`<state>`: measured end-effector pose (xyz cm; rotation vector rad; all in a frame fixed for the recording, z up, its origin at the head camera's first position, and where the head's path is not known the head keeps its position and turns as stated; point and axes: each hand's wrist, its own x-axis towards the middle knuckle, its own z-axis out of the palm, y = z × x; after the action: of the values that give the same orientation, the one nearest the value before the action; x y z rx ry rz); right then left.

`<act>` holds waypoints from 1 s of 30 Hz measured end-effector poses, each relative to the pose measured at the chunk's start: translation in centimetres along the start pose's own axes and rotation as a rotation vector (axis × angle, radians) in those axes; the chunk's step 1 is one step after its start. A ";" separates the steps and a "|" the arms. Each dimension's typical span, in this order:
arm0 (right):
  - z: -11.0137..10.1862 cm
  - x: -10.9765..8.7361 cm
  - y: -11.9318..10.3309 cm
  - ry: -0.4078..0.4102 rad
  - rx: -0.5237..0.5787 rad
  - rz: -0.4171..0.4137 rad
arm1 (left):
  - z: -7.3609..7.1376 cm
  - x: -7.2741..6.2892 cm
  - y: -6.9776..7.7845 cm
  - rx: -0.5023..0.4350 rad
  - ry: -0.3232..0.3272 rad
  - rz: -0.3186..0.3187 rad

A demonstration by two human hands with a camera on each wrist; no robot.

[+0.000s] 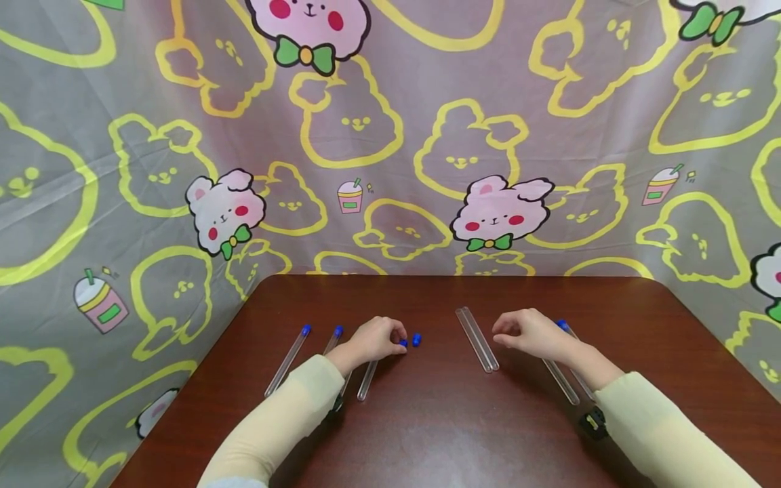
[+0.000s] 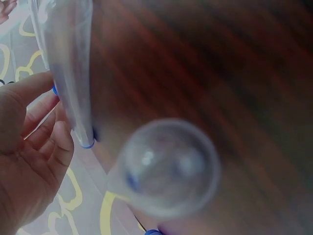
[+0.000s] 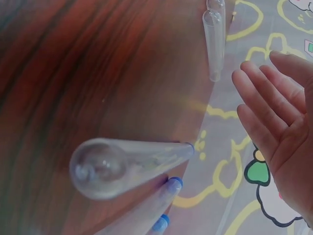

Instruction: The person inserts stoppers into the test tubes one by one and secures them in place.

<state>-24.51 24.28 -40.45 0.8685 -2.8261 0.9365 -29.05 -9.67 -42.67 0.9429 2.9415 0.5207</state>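
My left hand [image 1: 377, 337] pinches a small blue cap [image 1: 403, 344] close over the table; in the left wrist view only a sliver of blue shows by the fingers. A second blue cap [image 1: 417, 339] lies just to the right. Beneath that hand and forearm lie clear tubes, one [image 1: 367, 381] with its far end hidden by the hand. Holding nothing, my right hand [image 1: 537, 333] hovers with loosely bent fingers. Two clear tubes without caps [image 1: 478, 340] lie side by side to its left. Blue-capped tubes [image 3: 142, 159] lie under the right wrist.
Two blue-capped tubes [image 1: 288, 361] [image 1: 333, 341] lie at the left of the brown wooden table [image 1: 439, 420]. A cartoon-print cloth [image 1: 396, 183] hangs behind the table and along its sides. A black wrist device [image 1: 593, 423] shows below the right sleeve.
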 end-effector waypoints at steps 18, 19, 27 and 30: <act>0.9 1.7 0.8 -0.022 -0.022 0.053 | -1.0 -1.7 -0.1 -0.121 0.041 -0.002; 1.0 1.8 0.9 -0.023 -0.023 0.061 | -1.1 -1.9 -0.1 -0.131 0.049 0.004; 1.4 2.5 1.8 -0.034 -0.036 0.108 | -1.7 -3.6 0.3 -0.225 0.069 0.037; 1.7 2.9 1.9 -0.034 -0.065 0.119 | -1.7 -4.1 0.4 -0.251 0.077 0.046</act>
<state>-27.70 23.17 -42.28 0.7231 -2.9479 0.8436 -25.67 -12.21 -41.26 0.9822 2.8335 0.9223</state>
